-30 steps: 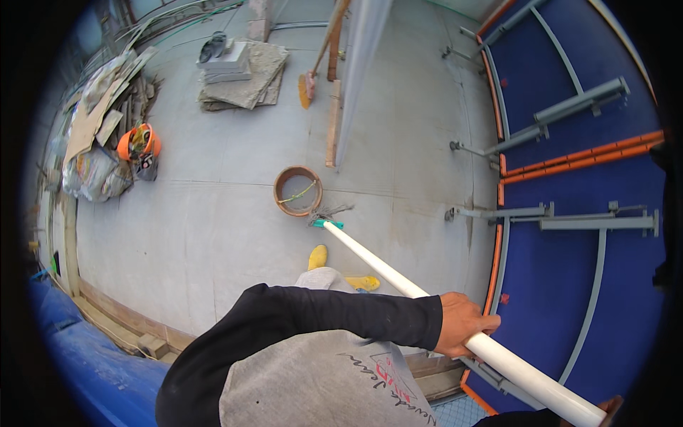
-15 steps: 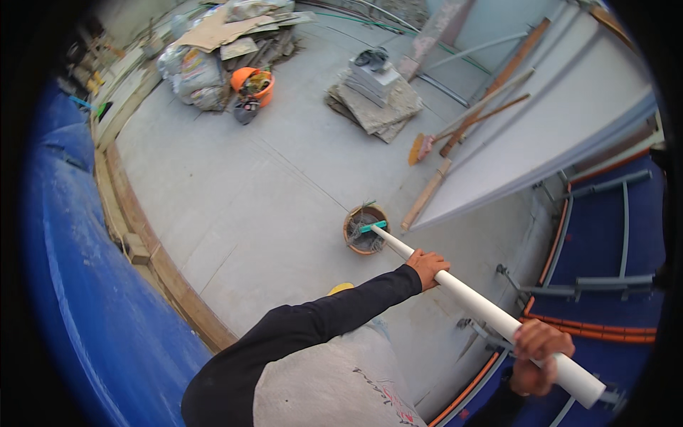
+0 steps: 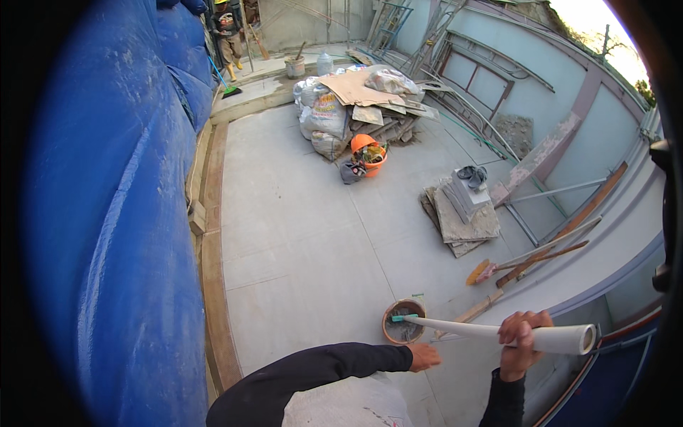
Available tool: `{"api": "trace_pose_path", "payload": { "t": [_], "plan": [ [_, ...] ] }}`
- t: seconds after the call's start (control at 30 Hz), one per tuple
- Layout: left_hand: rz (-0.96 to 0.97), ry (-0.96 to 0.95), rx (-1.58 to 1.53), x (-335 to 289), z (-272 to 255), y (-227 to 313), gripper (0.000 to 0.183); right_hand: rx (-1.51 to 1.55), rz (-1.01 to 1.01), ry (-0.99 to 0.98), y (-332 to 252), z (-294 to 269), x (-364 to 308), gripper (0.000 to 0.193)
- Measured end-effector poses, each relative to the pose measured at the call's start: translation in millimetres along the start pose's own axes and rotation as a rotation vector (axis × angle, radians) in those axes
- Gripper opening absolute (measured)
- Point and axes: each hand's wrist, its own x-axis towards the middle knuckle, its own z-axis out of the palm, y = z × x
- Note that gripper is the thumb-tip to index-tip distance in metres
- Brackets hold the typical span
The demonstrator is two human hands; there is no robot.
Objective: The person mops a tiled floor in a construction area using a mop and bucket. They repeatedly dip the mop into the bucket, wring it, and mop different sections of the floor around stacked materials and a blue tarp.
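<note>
My right hand [image 3: 523, 344] is wrapped round a thick white pole [image 3: 462, 329] near its open, hollow upper end. The pole slants down to the left, and a teal head [image 3: 404, 318] at its lower end sits over or in a brown bucket [image 3: 385, 329]. Dark grey contents show in the bucket; whether they are liquid or mix I cannot tell. Just below the pole and apart from it, my left hand [image 3: 425, 356] holds nothing, its fingers loosely stretched to the right. A dark sleeve covers my left arm.
A wooden bar [image 3: 469, 314] and a broom [image 3: 484, 272] lie right of the bucket. Slabs [image 3: 462, 217] are stacked beyond. Farther back are an orange bucket [image 3: 373, 169] and filled sacks [image 3: 324, 117]. Blue tarp [image 3: 135, 235] lines the left; a person [image 3: 229, 35] stands far off.
My left hand has let go of the pole and dropped below it. The view has tilted up, bringing the far wall and a person into sight. My right hand still grips the pole.
</note>
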Motion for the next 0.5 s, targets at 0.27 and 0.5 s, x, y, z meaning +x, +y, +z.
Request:
{"api": "trace_pose_path", "payload": {
  "t": [0.27,0.5],
  "plan": [
    [0.1,-0.245,0.409,94,-18,-53,0.014,-0.16,-0.149,0.128,-92,74,143,0.033],
    [-0.521,-0.73,0.434,39,-62,-165,0.023,-0.599,-0.391,-0.344,27,55,170,0.056]
  ]
}}
